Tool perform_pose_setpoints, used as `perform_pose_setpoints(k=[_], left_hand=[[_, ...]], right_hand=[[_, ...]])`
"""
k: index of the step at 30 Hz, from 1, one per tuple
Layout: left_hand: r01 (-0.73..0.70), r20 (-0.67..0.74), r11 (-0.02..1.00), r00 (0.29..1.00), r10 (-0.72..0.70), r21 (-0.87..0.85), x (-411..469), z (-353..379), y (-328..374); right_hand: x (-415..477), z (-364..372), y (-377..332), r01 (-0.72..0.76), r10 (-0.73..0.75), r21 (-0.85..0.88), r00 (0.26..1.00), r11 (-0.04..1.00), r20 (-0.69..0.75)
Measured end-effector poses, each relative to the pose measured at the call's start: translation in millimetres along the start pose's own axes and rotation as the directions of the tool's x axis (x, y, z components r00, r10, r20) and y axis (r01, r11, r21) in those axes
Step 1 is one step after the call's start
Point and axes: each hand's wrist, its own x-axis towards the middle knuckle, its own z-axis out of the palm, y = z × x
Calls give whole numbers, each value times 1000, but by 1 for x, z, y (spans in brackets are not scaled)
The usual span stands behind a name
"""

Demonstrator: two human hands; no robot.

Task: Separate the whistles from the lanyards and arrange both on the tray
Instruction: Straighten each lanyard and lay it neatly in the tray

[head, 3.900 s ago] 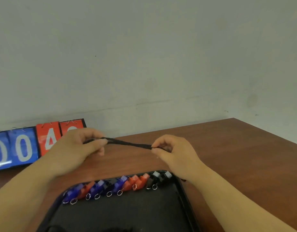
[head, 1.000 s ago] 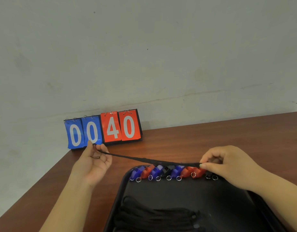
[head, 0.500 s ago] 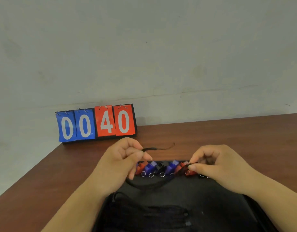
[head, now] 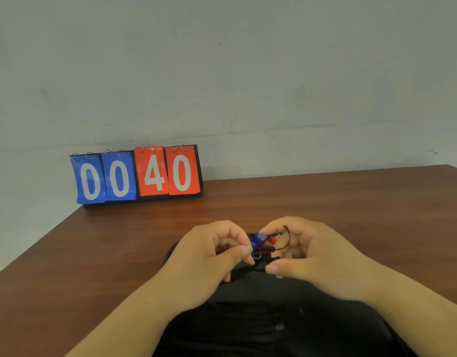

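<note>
Two hands meet over the far end of a black tray (head: 248, 331), fingers curled, knuckles up. Left hand (head: 212, 256): thumb and forefinger pinched together at 3 o'clock of the palm, apparently on a black lanyard (head: 286, 240), though the contact is partly hidden. Right hand (head: 315, 256): fingers closed around the lanyard's thin loop, which arcs over its forefinger. Between the fingertips, a blue whistle (head: 257, 240) with a metal ring (head: 256, 255), and a red whistle (head: 271, 239) just beside it at 3 o'clock. Scoreboard (head: 137, 175) reading 0040 stands at 11 o'clock on the brown table (head: 351, 202).
</note>
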Motion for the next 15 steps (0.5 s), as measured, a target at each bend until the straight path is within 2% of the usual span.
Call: perform_pose_setpoints(k=[3,9,12,15], left_hand=[[-3,13,1000,1000,3,3,1,3,-2],[27,31,999,999,-25,-43,1,3,-4],[53,6,997,999,-52,-53,3,-3,-7],[54,-54,998,997,-56,-36,4,-9,-9]], right_hand=[[-1,2,-1,29,-25,97,999,995,-47],[-2,1,-3,46,-36,85,993,995,-109],[0,-3,-2,42,-27,77,983,996,-179],[1,-6,-1,22,11,164,980,986,-200]])
